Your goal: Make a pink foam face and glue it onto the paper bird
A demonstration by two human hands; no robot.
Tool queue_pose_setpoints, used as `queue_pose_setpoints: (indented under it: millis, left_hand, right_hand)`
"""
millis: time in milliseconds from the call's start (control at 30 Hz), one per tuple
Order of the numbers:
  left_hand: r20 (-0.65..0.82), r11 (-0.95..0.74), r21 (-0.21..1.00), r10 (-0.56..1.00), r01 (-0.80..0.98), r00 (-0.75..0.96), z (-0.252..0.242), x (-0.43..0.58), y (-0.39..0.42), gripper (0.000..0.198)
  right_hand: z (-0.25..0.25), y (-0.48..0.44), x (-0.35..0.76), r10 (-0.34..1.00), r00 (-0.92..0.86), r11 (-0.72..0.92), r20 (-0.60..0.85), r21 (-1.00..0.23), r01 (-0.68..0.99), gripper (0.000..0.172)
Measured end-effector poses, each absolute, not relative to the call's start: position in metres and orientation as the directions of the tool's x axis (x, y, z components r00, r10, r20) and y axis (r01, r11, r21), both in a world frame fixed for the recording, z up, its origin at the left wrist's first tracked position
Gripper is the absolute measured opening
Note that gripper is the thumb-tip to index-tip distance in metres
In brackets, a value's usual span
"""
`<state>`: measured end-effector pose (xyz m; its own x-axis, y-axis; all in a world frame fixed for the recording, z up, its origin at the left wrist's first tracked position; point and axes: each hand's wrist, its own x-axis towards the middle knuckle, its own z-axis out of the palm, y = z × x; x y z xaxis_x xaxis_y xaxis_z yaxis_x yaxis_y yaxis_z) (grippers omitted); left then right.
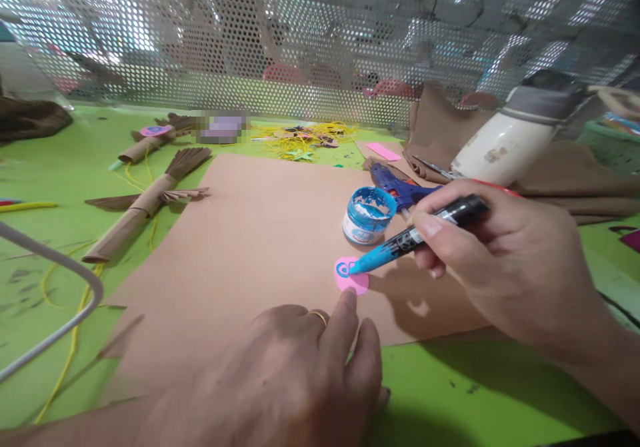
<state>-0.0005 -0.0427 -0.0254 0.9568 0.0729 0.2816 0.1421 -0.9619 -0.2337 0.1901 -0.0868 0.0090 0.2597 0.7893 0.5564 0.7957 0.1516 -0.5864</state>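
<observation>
Pink disc (358, 284) pinned by 1 fingertip of left hand (300, 367); right hand (510, 260) grips marker (415, 237).

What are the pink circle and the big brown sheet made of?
The pink circle, under the pen in the right hand, looks like thin paper or craft foam: flat, matte, cleanly cut. The brown sheet seems matte paper or thin card: no shine, lies flat, straight edges.

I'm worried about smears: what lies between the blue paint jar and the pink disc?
In the head view, only a bare strip of brown paper separates the paint jar from the pink disc; the pen reaches in from the right.
</observation>
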Motion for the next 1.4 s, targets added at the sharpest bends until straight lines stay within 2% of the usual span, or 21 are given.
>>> queue_pose_setpoints:
  millis: [467, 833, 1100, 1400]
  left_hand:
    - [0.25, -0.958, -0.263, 0.045, 0.112, 0.967, -0.0218, -0.003, -0.0418, 0.024]
    - [0.289, -0.959, -0.253, 0.051, 0.127, 0.956, -0.0261, -0.0004, -0.043, 0.023]
    - [0.287, -0.951, -0.287, 0.025, 0.111, 0.958, -0.0229, -0.0026, -0.0411, 0.021]
    - [0.307, -0.946, -0.298, 0.028, 0.125, 0.951, -0.0263, -0.0005, -0.04, 0.021]
  right_hand:
    - [0.01, -0.0874, 0.1896, 0.806, 0.261, 0.141, 0.532, -0.599, 0.788, 0.011]
    - [0.0091, -0.0864, 0.1903, 0.809, 0.254, 0.146, 0.531, -0.599, 0.787, 0.012]
    - [0.0062, -0.0876, 0.1934, 0.755, 0.272, 0.135, 0.597, -0.547, 0.826, 0.01]
    - [0.0052, -0.0843, 0.193, 0.795, 0.248, 0.183, 0.553, -0.609, 0.772, 0.008]
